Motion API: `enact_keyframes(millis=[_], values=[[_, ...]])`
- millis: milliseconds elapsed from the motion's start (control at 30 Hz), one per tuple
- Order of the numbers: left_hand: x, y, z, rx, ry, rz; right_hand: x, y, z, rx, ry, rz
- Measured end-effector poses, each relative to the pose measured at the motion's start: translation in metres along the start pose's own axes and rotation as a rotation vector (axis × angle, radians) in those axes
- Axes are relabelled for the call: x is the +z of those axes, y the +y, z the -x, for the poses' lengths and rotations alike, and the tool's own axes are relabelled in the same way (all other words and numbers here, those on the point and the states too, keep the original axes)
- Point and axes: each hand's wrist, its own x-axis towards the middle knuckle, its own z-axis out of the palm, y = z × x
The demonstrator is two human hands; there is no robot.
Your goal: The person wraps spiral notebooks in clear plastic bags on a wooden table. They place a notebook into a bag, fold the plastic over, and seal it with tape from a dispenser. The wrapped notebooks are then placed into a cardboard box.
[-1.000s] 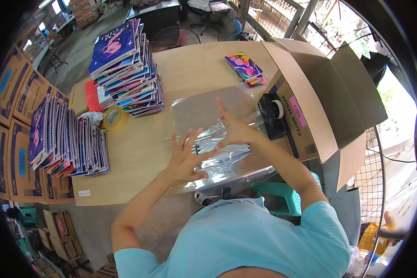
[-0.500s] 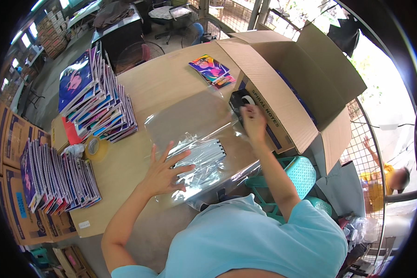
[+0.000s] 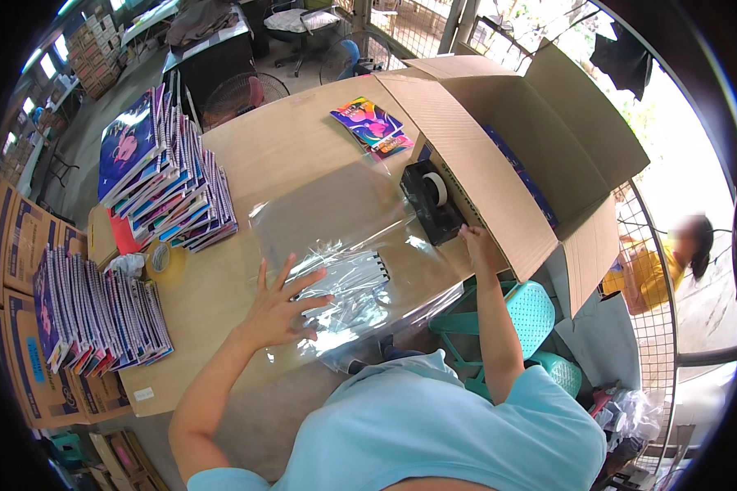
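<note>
My left hand lies with spread fingers on a clear plastic sheet at the near edge of the table. Beneath the shiny film is a pale spiral-bound notebook, its dark coil toward the right; glare hides much of it. My right hand is closed in a pinch just off the near end of a black tape dispenser, which carries a roll of tape. Whatever is between those fingertips is too small to make out. The dispenser stands against the open cardboard box.
An open cardboard box with blue items inside fills the right side. Two stacks of spiral notebooks, a far one and a near one, stand left beside a yellowish tape roll. Colourful booklets lie farther back. Green stools stand at right.
My right hand has moved from over the tape dispenser toward me, past its near end. My left hand stays on the plastic. Beyond the mesh, a person in yellow has shifted position.
</note>
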Motion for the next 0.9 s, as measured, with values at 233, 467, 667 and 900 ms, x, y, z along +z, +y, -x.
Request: enact_keyframes(millis=[233, 467, 667, 900], values=[[-0.012, -0.002, -0.007, 0.053, -0.047, -0.006, 0.028, 0.039, 0.049, 0.613, -0.296, -1.375], [-0.009, -0.007, -0.006, 0.071, -0.050, -0.002, 0.027, -0.226, 0.164, -0.436, -1.111, -0.443], [-0.009, -0.007, -0.008, 0.053, -0.057, 0.043, 0.090, -0.245, 0.184, -0.911, -0.785, 0.633], [0.035, 0.052, -0.027, -0.132, 0.560, 0.063, 0.063, -0.235, 0.179, -0.812, -0.667, 0.280]])
